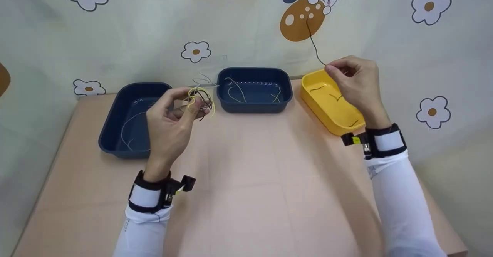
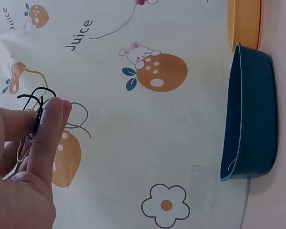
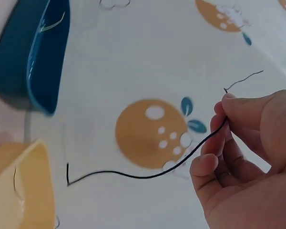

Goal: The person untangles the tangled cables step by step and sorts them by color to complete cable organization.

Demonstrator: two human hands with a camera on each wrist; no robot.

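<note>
My left hand (image 1: 169, 130) pinches a tangled bundle of thin wires (image 1: 201, 95), yellow, black and pale, between thumb and fingers. Loose ends stick out past the fingertips, and the bundle also shows in the left wrist view. The left blue bin (image 1: 122, 153) stands behind and beside this hand. Over the far side of the yellow bin (image 1: 321, 112), my right hand (image 1: 358, 81) holds one black wire (image 3: 143, 177) between thumb and forefinger. In the right wrist view its long bent part hangs free, and a short thin end pokes out beyond the fingertips.
Between the hands, a second blue bin (image 1: 254, 108) at the back holds several pale yellowish wires. A pale wire (image 1: 123, 130) lies in the left bin, and short dark wires (image 1: 317, 89) lie in the yellow one. A printed cloth (image 1: 246, 26) hangs behind the table (image 1: 246, 195).
</note>
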